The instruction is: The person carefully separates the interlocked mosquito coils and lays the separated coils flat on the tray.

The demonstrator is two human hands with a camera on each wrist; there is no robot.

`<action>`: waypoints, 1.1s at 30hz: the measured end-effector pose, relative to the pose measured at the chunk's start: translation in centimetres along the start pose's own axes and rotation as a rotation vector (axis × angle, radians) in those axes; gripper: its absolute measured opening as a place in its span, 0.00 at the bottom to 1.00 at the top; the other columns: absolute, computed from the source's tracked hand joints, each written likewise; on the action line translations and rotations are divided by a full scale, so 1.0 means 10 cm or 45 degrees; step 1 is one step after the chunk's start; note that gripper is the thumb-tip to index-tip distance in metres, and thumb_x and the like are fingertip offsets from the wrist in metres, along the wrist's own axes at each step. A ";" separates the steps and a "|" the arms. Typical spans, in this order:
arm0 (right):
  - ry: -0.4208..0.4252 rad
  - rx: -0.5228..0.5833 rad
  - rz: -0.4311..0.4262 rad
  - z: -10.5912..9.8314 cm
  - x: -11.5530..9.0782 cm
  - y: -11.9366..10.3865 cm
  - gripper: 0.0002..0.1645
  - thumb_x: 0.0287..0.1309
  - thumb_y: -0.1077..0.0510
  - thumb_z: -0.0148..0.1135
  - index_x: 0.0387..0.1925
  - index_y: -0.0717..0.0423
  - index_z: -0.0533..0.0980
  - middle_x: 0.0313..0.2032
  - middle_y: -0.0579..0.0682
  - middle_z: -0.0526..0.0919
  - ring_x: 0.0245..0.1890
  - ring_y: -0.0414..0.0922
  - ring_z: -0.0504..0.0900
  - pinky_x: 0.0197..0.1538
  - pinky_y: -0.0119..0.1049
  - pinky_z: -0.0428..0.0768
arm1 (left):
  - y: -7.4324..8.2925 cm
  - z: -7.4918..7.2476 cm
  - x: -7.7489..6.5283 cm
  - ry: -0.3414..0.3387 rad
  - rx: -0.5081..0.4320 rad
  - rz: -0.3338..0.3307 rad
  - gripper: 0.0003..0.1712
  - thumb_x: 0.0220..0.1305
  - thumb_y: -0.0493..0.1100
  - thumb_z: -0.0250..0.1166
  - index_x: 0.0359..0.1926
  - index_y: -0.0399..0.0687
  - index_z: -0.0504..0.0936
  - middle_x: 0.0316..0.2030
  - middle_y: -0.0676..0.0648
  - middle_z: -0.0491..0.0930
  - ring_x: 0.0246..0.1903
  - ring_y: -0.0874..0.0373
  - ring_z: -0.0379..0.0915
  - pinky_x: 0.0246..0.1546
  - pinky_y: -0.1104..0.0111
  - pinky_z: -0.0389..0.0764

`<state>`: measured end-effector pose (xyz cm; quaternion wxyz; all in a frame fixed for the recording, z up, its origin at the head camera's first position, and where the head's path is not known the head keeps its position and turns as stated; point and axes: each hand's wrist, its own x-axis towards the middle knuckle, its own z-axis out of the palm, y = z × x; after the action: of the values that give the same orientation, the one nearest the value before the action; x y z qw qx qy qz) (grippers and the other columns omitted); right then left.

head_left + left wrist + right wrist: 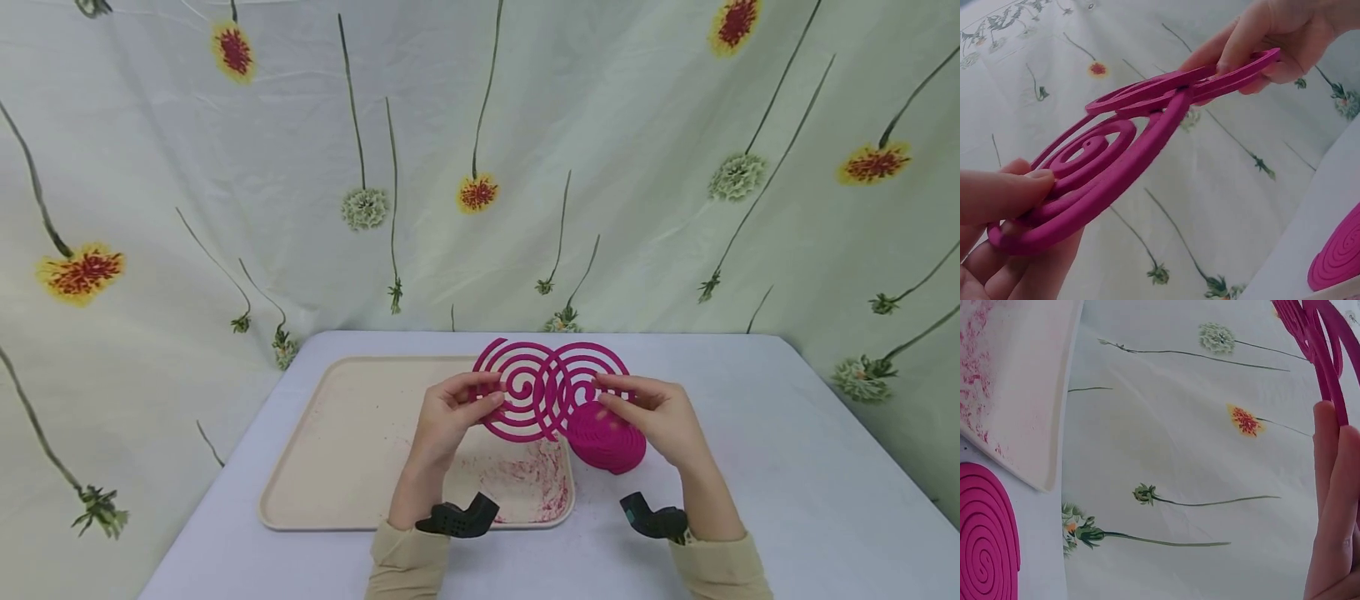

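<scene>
Two magenta mosquito coils are held up in the air, partly overlapping. My left hand (442, 421) pinches the outer turns of the left coil (1141, 162) between thumb and fingers. The other coil (585, 346) is pinched by my right hand (670, 417) at its right side. Seen from the left wrist, the two coils cross each other and look tilted; whether their turns are still interlocked I cannot tell. Below my right hand a round stack of magenta coils (606, 446) lies on the table, beside the tray's right edge.
A beige tray (352, 458) lies at the left and middle of the white table (787, 467), with magenta crumbs and dust over its right front part. A flowered cloth (645, 125) hangs behind the table. Each wrist carries a black camera mount (461, 517).
</scene>
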<state>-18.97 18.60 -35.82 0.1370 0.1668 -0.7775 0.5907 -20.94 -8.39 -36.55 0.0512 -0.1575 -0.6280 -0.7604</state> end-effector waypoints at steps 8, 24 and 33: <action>0.350 0.116 -0.154 0.20 0.06 0.22 0.18 0.54 0.65 0.65 0.48 0.65 0.79 0.38 0.56 0.85 0.27 0.43 0.84 0.32 0.29 0.82 | -0.05 0.28 0.00 0.306 -0.192 0.072 0.17 0.56 0.31 0.66 0.48 0.30 0.80 0.40 0.40 0.83 0.39 0.54 0.82 0.39 0.64 0.82; 0.354 0.112 -0.247 0.55 0.02 0.02 0.18 0.57 0.71 0.60 0.50 0.66 0.77 0.45 0.51 0.84 0.33 0.35 0.84 0.33 0.31 0.82 | -0.13 0.54 -0.05 0.328 -0.357 0.173 0.20 0.62 0.34 0.61 0.55 0.31 0.75 0.46 0.37 0.79 0.44 0.52 0.80 0.43 0.63 0.80; 0.284 0.140 -0.200 0.39 0.03 0.02 0.23 0.54 0.70 0.64 0.53 0.64 0.75 0.43 0.48 0.82 0.32 0.39 0.83 0.35 0.32 0.83 | -0.13 0.46 -0.04 0.129 -0.135 0.342 0.27 0.58 0.32 0.65 0.59 0.37 0.70 0.52 0.37 0.72 0.46 0.48 0.78 0.42 0.60 0.80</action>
<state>-19.41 14.85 -36.95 0.2588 0.1676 -0.7084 0.6348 -20.08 -3.75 -37.17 0.1757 -0.2039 -0.5568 -0.7858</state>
